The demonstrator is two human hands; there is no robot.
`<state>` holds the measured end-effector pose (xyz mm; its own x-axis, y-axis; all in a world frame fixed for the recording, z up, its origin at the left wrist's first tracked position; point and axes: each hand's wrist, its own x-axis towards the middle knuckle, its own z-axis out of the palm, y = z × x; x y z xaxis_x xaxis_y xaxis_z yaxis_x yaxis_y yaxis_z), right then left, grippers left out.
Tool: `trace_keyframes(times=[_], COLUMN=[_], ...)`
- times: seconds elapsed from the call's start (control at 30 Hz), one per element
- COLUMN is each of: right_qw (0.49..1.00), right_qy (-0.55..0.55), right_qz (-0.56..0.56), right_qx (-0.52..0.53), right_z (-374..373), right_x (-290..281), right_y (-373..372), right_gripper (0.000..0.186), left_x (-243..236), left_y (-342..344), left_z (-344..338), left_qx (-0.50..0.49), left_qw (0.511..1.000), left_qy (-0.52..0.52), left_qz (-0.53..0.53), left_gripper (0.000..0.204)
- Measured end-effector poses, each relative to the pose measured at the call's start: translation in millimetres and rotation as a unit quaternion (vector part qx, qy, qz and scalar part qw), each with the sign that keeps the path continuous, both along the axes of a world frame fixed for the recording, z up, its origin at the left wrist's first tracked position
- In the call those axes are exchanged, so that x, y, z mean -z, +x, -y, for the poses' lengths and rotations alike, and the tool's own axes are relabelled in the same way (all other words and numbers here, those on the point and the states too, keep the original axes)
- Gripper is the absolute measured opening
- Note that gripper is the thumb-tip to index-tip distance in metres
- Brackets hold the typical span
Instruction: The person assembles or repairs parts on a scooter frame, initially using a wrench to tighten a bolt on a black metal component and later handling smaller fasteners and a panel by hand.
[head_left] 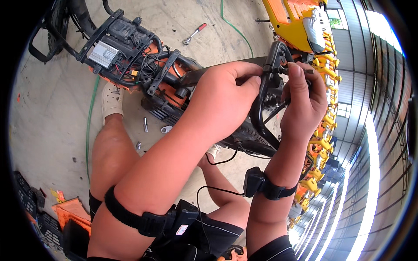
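Note:
A black bent metal tube (257,111) rises from the partly stripped two-wheeler frame in front of me. My left hand (228,93) is closed at its left side, thumb and forefinger against the tube, the other fingers out of sight. On the tube's right side, my right hand (305,100) is closed with its thumb up. A small dark piece (310,71) shows by its fingertips; its kind is unclear. Left of my hands, the frame carries a silver finned controller box (103,54), loose wiring (146,65) and orange panels (167,93).
A red-handled ratchet (194,34) lies on the concrete floor beyond the frame. Near my legs are a socket (146,125) and another metal tool (166,129). A green hose (92,126) crosses the floor. Yellow vehicles (296,21) line the right; an orange crate (72,211) stands lower left.

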<state>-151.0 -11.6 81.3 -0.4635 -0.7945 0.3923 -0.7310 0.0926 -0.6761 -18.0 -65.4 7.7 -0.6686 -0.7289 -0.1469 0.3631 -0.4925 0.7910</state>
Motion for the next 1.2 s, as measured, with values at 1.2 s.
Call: trace_keyframes(times=[1.2], right_qw=[0.999], right_qy=[-0.020], right_qz=[0.027], right_qx=[0.008], right_z=[-0.9], right_x=[4.0], right_y=[-10.7], right_gripper=[0.010], left_x=[-8.3], left_y=[5.7], left_z=[8.5], left_qx=[0.006], left_qw=[0.999], left_qy=[0.030], left_qz=[0.030], left_gripper=[0.024])
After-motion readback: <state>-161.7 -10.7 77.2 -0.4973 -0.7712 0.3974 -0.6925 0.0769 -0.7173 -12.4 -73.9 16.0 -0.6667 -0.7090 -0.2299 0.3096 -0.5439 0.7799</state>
